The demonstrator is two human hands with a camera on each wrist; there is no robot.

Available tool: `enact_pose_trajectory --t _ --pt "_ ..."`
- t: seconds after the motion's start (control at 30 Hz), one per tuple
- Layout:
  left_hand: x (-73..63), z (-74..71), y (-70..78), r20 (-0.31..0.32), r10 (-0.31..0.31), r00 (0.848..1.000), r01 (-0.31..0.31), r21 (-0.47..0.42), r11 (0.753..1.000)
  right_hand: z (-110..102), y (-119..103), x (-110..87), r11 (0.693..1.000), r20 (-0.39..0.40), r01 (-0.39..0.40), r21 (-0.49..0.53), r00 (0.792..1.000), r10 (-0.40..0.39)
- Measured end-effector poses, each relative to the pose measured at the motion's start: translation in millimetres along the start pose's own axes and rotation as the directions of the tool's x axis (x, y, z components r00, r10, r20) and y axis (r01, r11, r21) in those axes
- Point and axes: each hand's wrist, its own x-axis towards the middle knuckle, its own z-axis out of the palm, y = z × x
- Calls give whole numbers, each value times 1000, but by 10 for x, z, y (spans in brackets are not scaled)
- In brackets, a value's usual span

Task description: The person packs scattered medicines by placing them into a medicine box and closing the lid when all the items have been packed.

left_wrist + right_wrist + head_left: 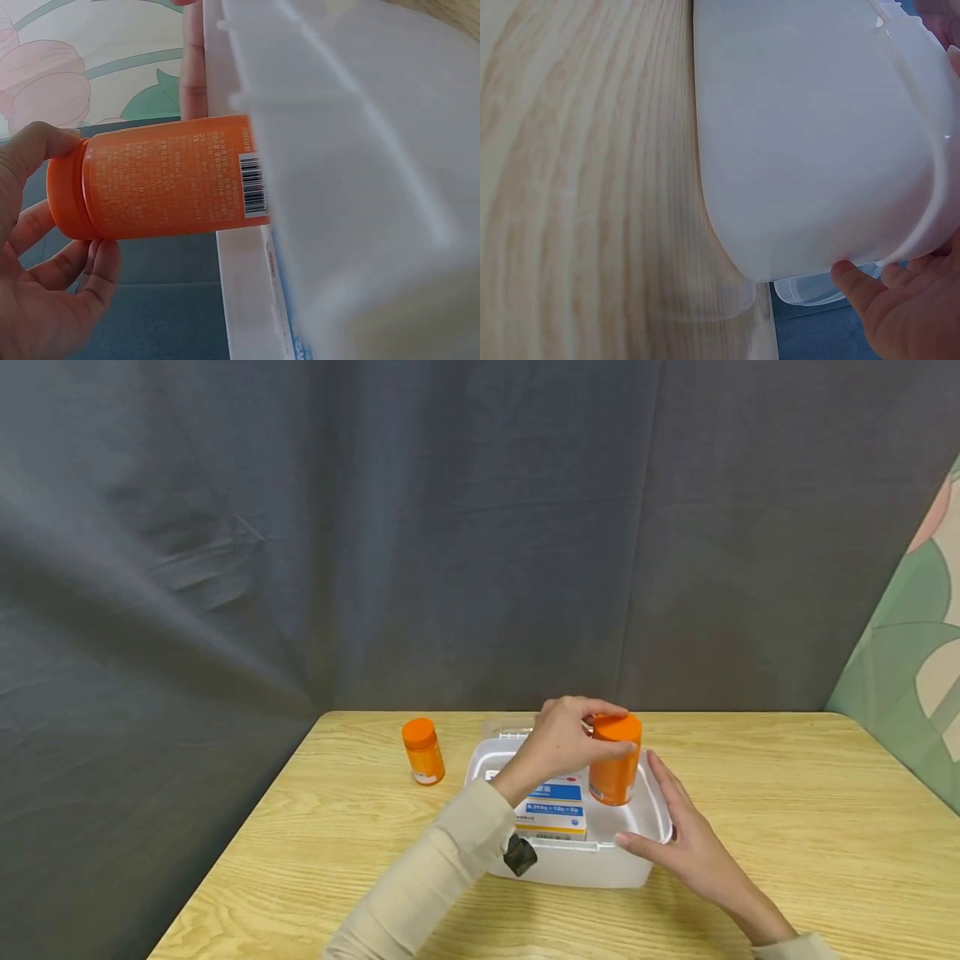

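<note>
My left hand (562, 735) grips an orange bottle (615, 768) by its cap, fingers and thumb around the top. The bottle stands upright, its lower part within a translucent white plastic box (570, 867). In the left wrist view, the box wall hides the bottom of the bottle (165, 180), so I cannot tell whether it touches the floor. A white and blue medicine box (555, 810) lies inside, left of the bottle. My right hand (697, 852) rests on the plastic box's right end, thumb at the front rim and fingers extended along the side.
A second, smaller orange bottle (423, 752) stands on the wooden table (300, 852), left of the plastic box. Behind the table hangs a dark grey curtain (480, 527). A clear plastic piece (810, 289) shows beyond the box in the right wrist view.
</note>
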Motion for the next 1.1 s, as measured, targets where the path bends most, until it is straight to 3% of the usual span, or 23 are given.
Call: enact_pose_trajectory --t 0.17,0.43,0.6,0.77,1.1 --pt "-5 14 -7 55 -35 998 33 39 999 6 0 -1 1000 1 4 -6 1000 -4" --pt "-3 60 -62 123 -24 992 19 41 999 -3 3 4 999 -2 -9 -31 1000 9" --pt "-2 104 -85 154 -66 986 57 65 996 -1 -1 0 999 2 -21 -24 1000 21" --pt "10 143 -112 176 -112 978 97 95 991 -6 -10 -5 999 3 -25 -20 1000 25" --pt "25 222 -128 193 -124 973 109 86 990 -18 7 -8 1000 7 -22 -21 1000 22"
